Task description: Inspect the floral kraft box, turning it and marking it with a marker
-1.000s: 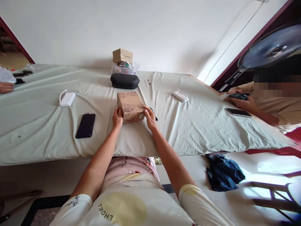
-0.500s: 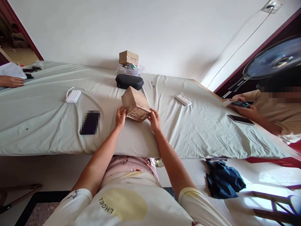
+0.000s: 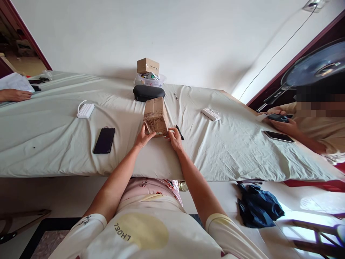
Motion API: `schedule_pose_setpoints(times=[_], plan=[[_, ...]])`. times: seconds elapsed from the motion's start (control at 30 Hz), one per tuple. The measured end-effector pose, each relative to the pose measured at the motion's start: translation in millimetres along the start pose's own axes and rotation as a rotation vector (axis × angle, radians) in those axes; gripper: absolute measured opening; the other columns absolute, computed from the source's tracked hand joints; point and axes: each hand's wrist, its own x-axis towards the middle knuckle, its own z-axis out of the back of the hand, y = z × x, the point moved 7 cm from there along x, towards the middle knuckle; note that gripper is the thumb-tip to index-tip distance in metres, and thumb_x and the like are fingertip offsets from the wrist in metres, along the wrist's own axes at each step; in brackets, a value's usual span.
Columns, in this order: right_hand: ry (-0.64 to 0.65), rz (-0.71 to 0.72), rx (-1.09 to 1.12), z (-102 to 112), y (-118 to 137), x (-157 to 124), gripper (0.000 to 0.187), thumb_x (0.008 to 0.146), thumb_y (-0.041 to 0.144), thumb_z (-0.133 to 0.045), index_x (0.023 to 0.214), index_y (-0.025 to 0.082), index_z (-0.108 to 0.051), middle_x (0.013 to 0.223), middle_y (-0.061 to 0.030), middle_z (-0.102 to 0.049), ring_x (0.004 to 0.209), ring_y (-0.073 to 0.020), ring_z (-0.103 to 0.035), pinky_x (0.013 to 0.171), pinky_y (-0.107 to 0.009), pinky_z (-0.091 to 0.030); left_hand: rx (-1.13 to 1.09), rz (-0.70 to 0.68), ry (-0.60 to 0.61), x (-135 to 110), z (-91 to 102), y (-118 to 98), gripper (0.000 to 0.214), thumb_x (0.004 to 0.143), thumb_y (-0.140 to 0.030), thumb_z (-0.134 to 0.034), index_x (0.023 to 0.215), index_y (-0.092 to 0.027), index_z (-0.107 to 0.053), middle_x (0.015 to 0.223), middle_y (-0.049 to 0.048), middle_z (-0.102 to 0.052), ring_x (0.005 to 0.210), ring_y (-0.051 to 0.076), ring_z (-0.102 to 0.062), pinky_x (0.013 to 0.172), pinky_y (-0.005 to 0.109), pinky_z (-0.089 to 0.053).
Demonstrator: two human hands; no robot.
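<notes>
A small cardboard box (image 3: 155, 109), with dark scribbled lines and shiny tape on its near side, is in front of me at the middle of the table. My left hand (image 3: 143, 138) grips its near left corner, the thumb across the near face and the fingers along the left side. At the near right corner, the curled fingers of my right hand (image 3: 175, 139) hold the box's edge. A black pen (image 3: 180, 132) shows just beyond my right hand; whether the hand touches it I cannot tell. The box's underside is hidden.
Behind the box stand a black case (image 3: 148, 93), a plastic bin (image 3: 159, 82) and another carton (image 3: 148, 66). White power banks (image 3: 85, 110) lie on both sides, a phone (image 3: 104, 140) at left. A person's hands (image 3: 283, 122) hold a device at right; another person's hand (image 3: 16, 95) is far left.
The box has turned and come down from its tilted pose, its taped side now toward me. Both hands have shifted their hold to its near corners. The black pen has come into view.
</notes>
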Motion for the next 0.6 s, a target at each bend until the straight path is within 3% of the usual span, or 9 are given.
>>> schedule_pose_setpoints(times=[0.1,0.27,0.47,0.6], plan=[[0.065,0.046,-0.153,-7.9,6.5,-4.1,0.046,0.09,0.07,-0.054,0.094,0.024,-0.061,0.07,0.0008,-0.067,0.068,-0.0187,-0.067,0.072,-0.032,-0.054,0.065,-0.018,-0.031,-2.6,0.8,-1.9,0.088,0.078,-0.058,-0.081,0.152,-0.024,-0.047,0.14,0.0146,-0.065,0.13,0.031,-0.064,0.107,0.047,-0.054],[0.118,0.108,-0.379,-12.3,11.5,-5.7,0.038,0.093,0.057,-0.055,0.083,0.022,-0.068,0.072,-0.0022,-0.07,0.067,-0.0192,-0.063,0.07,-0.033,-0.051,0.146,-0.027,-0.055,-4.3,5.2,-2.8,0.081,0.086,-0.056,-0.074,0.154,-0.025,-0.043,0.143,0.0137,-0.064,0.13,0.03,-0.064,0.113,0.046,-0.05],[0.315,0.332,-0.481,-32.0,20.4,-15.5,0.031,0.099,0.042,-0.054,0.111,0.025,-0.077,0.103,-0.0073,-0.075,0.089,-0.0214,-0.068,0.087,-0.035,-0.054,0.275,-0.169,-0.152,-4.3,13.1,-12.5,0.12,0.074,-0.061,-0.084,0.166,-0.024,-0.015,0.171,0.0204,-0.025,0.159,0.037,-0.027,0.129,0.05,-0.028],[0.384,0.441,-0.623,-42.4,21.3,-21.5,0.034,0.1,0.034,-0.055,0.126,0.024,-0.074,0.107,-0.0106,-0.072,0.097,-0.0233,-0.067,0.093,-0.036,-0.053,0.465,-0.201,-0.21,-6.3,12.2,-16.7,0.133,0.063,-0.063,-0.091,0.165,-0.022,-0.016,0.171,0.0248,-0.018,0.16,0.045,-0.019,0.128,0.06,-0.023]])
